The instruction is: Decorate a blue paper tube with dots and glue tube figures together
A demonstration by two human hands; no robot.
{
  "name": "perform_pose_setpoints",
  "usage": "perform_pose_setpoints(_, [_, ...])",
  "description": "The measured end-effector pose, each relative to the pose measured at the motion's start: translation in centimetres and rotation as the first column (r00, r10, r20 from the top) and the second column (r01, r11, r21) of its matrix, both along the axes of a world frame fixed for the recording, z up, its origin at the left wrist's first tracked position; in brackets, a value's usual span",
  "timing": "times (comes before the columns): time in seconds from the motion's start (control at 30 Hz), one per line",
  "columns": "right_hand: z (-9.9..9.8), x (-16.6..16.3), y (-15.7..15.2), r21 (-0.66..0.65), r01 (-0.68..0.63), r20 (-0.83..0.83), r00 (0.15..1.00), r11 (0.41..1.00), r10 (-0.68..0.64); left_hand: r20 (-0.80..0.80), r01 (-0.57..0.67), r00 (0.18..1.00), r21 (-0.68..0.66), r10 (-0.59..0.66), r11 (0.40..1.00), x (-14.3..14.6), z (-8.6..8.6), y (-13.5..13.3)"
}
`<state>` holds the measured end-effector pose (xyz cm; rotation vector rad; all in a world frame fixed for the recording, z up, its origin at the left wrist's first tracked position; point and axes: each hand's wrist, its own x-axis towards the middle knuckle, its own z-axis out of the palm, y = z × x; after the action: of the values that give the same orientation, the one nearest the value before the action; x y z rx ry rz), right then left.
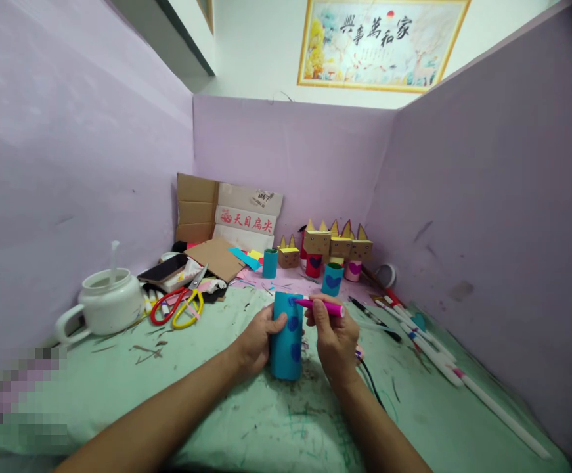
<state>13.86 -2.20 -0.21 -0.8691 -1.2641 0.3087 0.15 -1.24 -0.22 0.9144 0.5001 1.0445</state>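
I read the workpiece, a blue tube point(280, 348), at the near centre of the cloth point(226, 420), between the two hands. Its long axis runs near to far; I cannot tell its exact tilt, nor whether its near end rests on the cloth.

Hand state: the left hand point(259, 338) grips the tube from its left side, thumb laid across the front. The right hand point(335, 338) pinches a pink marker point(326, 306), held roughly level, tip pointing left at the uppermost of three dark blue marks in a row. The tip appears to meet the surface. The lower two marks look filled; the uppermost looks paler, so I judge the step in hand to be drawing or filling that mark.

Next move, in my judgement: hold the tube firm against rotation, apply light tip pressure and stay within the mark's outline. Excess pressure could dent the wall, if it is as thin as it looks.

Surroundings: at the far side, a short tube point(270, 265), a heart tube point(331, 289) and eared figures point(317, 243). Left: two pairs of scissors point(154, 313) and a white pot point(111, 314). Right: loose pens point(433, 359).
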Motion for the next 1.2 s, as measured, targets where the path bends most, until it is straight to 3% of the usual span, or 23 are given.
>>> perform_pose_setpoints(1.2, [-0.21,0.11,0.25,-0.019,0.047,-0.032,0.998,0.999,-0.048,-0.022,-0.024,0.999,-0.028,0.023,0.999,0.1,0.26,-0.07])
